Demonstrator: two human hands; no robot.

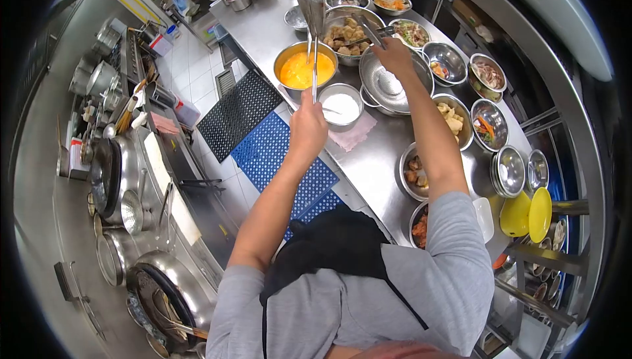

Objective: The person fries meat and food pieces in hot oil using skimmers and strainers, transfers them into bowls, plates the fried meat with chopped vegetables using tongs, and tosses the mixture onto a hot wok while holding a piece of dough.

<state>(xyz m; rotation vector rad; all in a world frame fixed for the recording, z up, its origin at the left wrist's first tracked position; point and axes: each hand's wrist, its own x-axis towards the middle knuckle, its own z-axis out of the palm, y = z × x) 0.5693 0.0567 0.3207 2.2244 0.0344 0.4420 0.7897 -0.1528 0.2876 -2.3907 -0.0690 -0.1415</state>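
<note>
My left hand point(308, 125) is closed round a long metal utensil point(315, 50) that stands upright beside the pot of beaten egg point(304, 66). Right below it is a bowl of white powder point(342, 105). My right hand point(395, 56) is closed on metal tongs point(370, 30), whose tips are over a bowl of brown fried pieces point(345, 32). Under my right forearm lies an empty metal strainer point(388, 82), beside the powder bowl.
Bowls of vegetables and meat point(486, 127) line the steel counter point(372, 158). A pink cloth point(354, 132) lies near its edge. Stacked bowls point(509, 169) and yellow containers point(515, 215) are at the right. Woks point(164, 293) and ladles are on the left.
</note>
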